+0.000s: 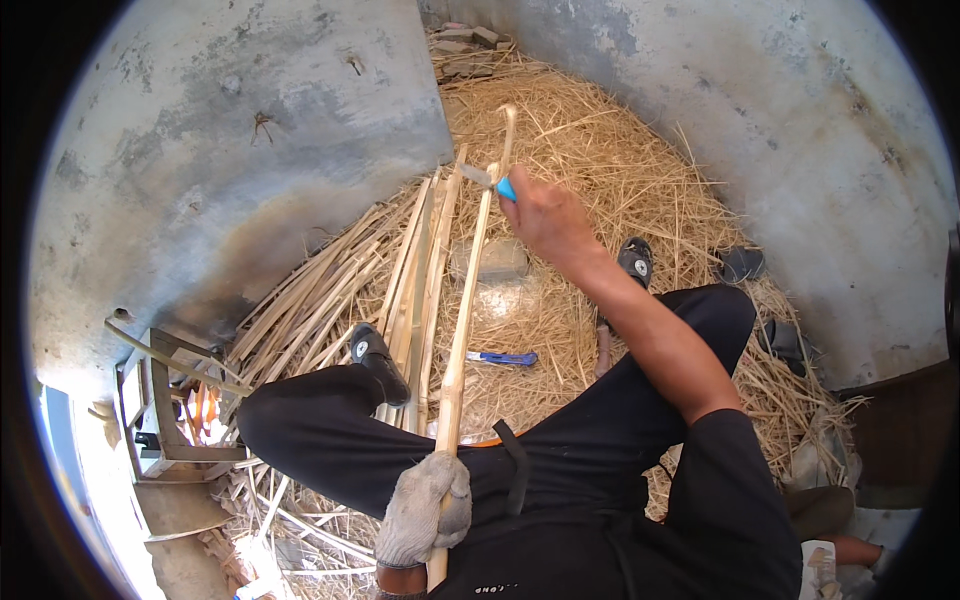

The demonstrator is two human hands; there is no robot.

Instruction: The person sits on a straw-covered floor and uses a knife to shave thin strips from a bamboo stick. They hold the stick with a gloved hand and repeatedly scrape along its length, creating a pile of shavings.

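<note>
A long pale split bamboo strip (466,320) runs from my lap away from me over the floor. My left hand (425,505), in a grey-white knit glove, is wrapped round its near end. Near the strip's far part, my bare right hand (548,215) grips a knife (505,188) with a light blue handle. The knife's short blade points left and lies against or across the strip; exact contact is too small to tell. Just beyond the blade, a thin shaving (509,125) rises and curls at its tip.
Split bamboo strips (320,290) lie in a bundle at left. A blue utility knife (502,358) rests on the floor between my legs. Loose shavings (590,130) cover the ground. Concrete walls (250,120) stand ahead on both sides; a wooden frame (155,400) is at left.
</note>
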